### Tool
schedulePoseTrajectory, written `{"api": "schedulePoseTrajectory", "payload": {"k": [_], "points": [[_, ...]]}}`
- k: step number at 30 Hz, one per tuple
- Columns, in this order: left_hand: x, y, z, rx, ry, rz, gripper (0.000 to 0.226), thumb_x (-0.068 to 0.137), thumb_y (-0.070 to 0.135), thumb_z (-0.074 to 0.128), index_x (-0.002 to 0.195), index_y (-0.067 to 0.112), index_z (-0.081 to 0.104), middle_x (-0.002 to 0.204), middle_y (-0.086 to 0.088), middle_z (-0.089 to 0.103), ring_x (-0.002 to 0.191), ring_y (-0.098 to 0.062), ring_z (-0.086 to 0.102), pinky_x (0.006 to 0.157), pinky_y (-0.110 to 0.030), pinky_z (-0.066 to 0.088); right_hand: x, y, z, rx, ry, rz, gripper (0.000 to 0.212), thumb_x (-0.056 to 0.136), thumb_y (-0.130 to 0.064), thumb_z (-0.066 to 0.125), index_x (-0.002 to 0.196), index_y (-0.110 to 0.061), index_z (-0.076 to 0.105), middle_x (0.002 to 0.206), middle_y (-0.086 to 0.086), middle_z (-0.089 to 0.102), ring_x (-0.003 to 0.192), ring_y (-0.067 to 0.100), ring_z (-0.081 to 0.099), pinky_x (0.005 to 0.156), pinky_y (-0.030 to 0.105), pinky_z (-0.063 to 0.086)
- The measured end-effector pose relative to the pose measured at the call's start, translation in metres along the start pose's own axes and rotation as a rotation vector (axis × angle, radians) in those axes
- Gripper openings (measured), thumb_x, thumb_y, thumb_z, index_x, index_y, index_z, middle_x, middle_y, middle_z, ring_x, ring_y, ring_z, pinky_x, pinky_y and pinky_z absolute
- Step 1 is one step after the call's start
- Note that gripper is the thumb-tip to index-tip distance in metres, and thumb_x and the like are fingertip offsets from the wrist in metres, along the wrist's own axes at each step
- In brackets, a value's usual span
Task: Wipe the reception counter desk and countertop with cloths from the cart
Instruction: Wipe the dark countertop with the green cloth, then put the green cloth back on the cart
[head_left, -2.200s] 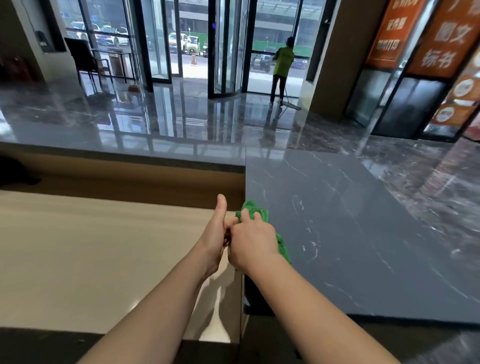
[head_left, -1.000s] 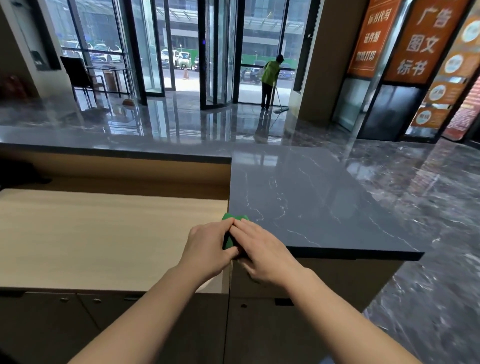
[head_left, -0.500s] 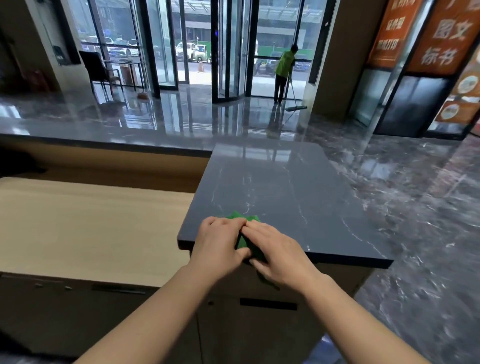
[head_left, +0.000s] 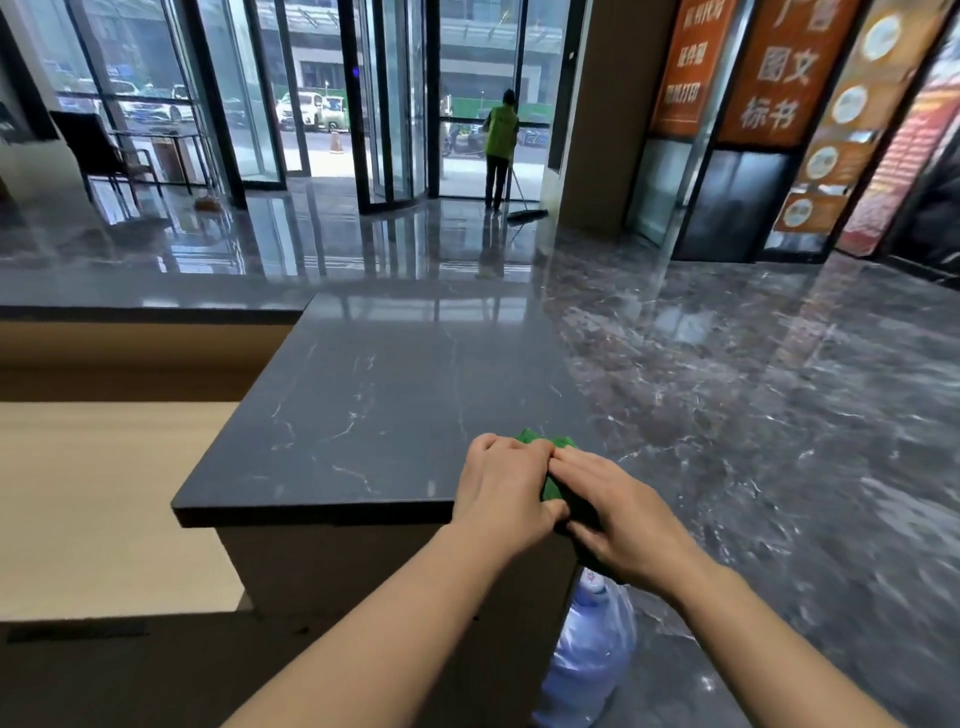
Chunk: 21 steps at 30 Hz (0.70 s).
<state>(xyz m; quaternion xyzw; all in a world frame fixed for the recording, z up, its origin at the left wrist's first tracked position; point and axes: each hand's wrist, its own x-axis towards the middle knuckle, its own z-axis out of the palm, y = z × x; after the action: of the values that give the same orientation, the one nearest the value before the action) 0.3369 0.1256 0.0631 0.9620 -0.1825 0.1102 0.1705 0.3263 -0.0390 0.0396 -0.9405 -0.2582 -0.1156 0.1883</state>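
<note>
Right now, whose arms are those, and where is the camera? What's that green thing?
There is no machine here, just a person. The camera sits on their head and looks forward and down, so you see their own two bare arms. There is only this one view. Both hands are on a green cloth at the near right corner of the dark stone countertop: the left hand curls over it, and the right hand lies flatter on top. To the left, lower down, is the pale wooden desk. On the floor under the hands stands a big water bottle in a thin bag. Far off by the glass doors, another person holds a mop.
</note>
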Motion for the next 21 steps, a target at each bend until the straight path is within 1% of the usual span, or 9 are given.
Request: {"api": "schedulePoseTrajectory", "payload": {"k": [3, 6, 9, 11, 13, 15, 17, 19, 21], "points": [[0.013, 0.027, 0.010, -0.008, -0.009, 0.045, 0.040, 0.080, 0.043, 0.061, 0.116, 0.026, 0.056, 0.109, 0.000, 0.066, 0.111, -0.020, 0.055, 0.099, -0.029, 0.025, -0.016, 0.019, -0.010, -0.005, 0.055, 0.062, 0.058, 0.080, -0.017, 0.065, 0.137, -0.016, 0.055, 0.143, -0.004, 0.051, 0.133, 0.014, 0.044, 0.109, 0.017, 0.029], [0.021, 0.045, 0.020, -0.113, -0.008, 0.094, 0.041, 0.079, 0.042, 0.063, 0.117, 0.026, 0.058, 0.110, 0.002, 0.067, 0.111, -0.020, 0.056, 0.099, -0.029, 0.027, -0.031, 0.025, -0.017, 0.013, 0.160, 0.176, 0.057, 0.074, -0.004, 0.066, 0.130, -0.016, 0.061, 0.134, -0.002, 0.060, 0.121, 0.023, 0.057, 0.099, 0.028, 0.043], [0.019, 0.054, 0.024, -0.331, 0.025, 0.112, 0.061, 0.070, 0.048, 0.064, 0.125, 0.023, 0.057, 0.119, 0.006, 0.062, 0.117, -0.017, 0.055, 0.102, -0.034, 0.038, -0.046, 0.019, -0.024, 0.066, 0.279, 0.330, 0.054, 0.071, -0.010, 0.056, 0.123, -0.019, 0.064, 0.125, -0.006, 0.065, 0.112, 0.021, 0.060, 0.095, 0.031, 0.046], [0.013, 0.060, 0.017, -0.653, 0.020, -0.068, 0.077, 0.061, 0.053, 0.064, 0.131, 0.021, 0.055, 0.127, 0.005, 0.059, 0.116, -0.015, 0.056, 0.100, -0.039, 0.046, -0.057, 0.014, -0.027, 0.097, 0.399, 0.399, 0.055, 0.069, -0.007, 0.056, 0.122, -0.018, 0.065, 0.123, -0.007, 0.065, 0.112, 0.018, 0.060, 0.097, 0.031, 0.046], [0.007, 0.067, 0.009, -1.065, -0.012, -0.300, 0.079, 0.058, 0.050, 0.072, 0.128, 0.016, 0.058, 0.124, -0.001, 0.062, 0.108, -0.015, 0.062, 0.094, -0.041, 0.052, -0.069, 0.004, -0.031, 0.098, 0.535, 0.469, 0.057, 0.068, -0.002, 0.058, 0.122, -0.019, 0.065, 0.122, -0.008, 0.065, 0.113, 0.014, 0.058, 0.099, 0.022, 0.041], [0.001, 0.075, 0.000, -1.360, -0.189, -0.435, 0.055, 0.065, 0.038, 0.080, 0.110, 0.010, 0.065, 0.101, -0.003, 0.068, 0.086, -0.010, 0.064, 0.082, -0.031, 0.054, -0.077, -0.013, -0.035, 0.058, 0.653, 0.491, 0.059, 0.067, -0.002, 0.057, 0.123, -0.016, 0.065, 0.124, -0.005, 0.064, 0.115, 0.014, 0.057, 0.101, 0.017, 0.037], [-0.008, 0.087, -0.009, -1.564, -0.443, -0.454, 0.027, 0.077, 0.030, 0.076, 0.093, 0.011, 0.066, 0.077, -0.001, 0.062, 0.062, -0.008, 0.056, 0.062, -0.021, 0.044, -0.085, -0.031, -0.036, -0.030, 0.705, 0.469, 0.061, 0.067, 0.001, 0.059, 0.126, -0.013, 0.063, 0.128, -0.001, 0.062, 0.119, 0.015, 0.055, 0.106, 0.017, 0.034], [-0.014, 0.095, -0.012, -1.723, -0.575, -0.427, 0.025, 0.075, 0.021, 0.072, 0.095, 0.007, 0.069, 0.081, -0.005, 0.068, 0.068, -0.011, 0.064, 0.067, -0.021, 0.048, -0.094, -0.048, -0.036, -0.142, 0.704, 0.419, 0.064, 0.068, 0.006, 0.062, 0.130, -0.010, 0.059, 0.133, 0.002, 0.059, 0.124, 0.018, 0.053, 0.109, 0.024, 0.036], [-0.018, 0.096, -0.015, -1.867, -0.627, -0.377, 0.033, 0.073, 0.013, 0.067, 0.104, 0.001, 0.069, 0.101, -0.015, 0.071, 0.088, -0.021, 0.069, 0.085, -0.031, 0.052, -0.102, -0.064, -0.036, -0.230, 0.695, 0.378, 0.066, 0.070, 0.004, 0.065, 0.134, -0.008, 0.055, 0.142, 0.006, 0.051, 0.132, 0.022, 0.046, 0.111, 0.034, 0.037]]}}
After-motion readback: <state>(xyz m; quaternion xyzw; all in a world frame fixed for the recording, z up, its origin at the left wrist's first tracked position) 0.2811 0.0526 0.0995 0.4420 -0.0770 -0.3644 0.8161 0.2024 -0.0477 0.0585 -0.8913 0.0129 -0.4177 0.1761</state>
